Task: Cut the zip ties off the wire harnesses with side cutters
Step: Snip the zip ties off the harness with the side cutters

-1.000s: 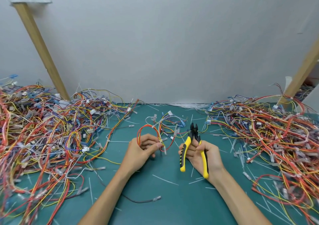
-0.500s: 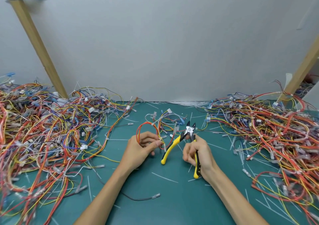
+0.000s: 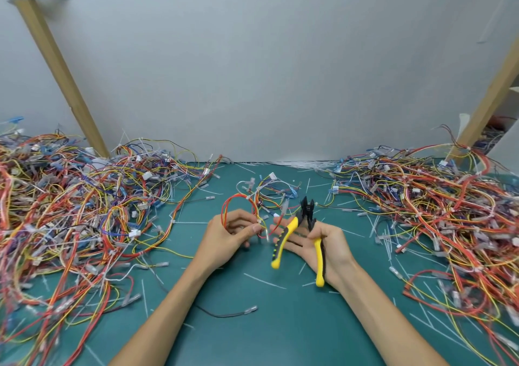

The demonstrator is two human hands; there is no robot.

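My left hand (image 3: 230,233) pinches a small looped harness of red, orange and yellow wires (image 3: 238,205) between thumb and fingers, just above the green mat. My right hand (image 3: 323,244) holds the side cutters (image 3: 302,233) by their yellow handles, one handle in the palm, the other spread out over my extended fingers. The black jaws (image 3: 307,207) point up and away, a short way right of the harness, apart from it. Another small bundle of wires (image 3: 269,191) lies just behind both hands.
A big tangle of wire harnesses (image 3: 70,216) covers the left of the green mat (image 3: 252,323), another pile (image 3: 438,211) covers the right. Cut white zip-tie pieces (image 3: 264,280) and a loose black wire (image 3: 224,313) lie scattered on the mat. Two slanted wooden posts (image 3: 59,65) flank a grey wall.
The cutter handles have spread apart and the tool has tilted, with my right fingers stretching out under one handle. My left hand kept its hold on the looped harness, hardly moving.
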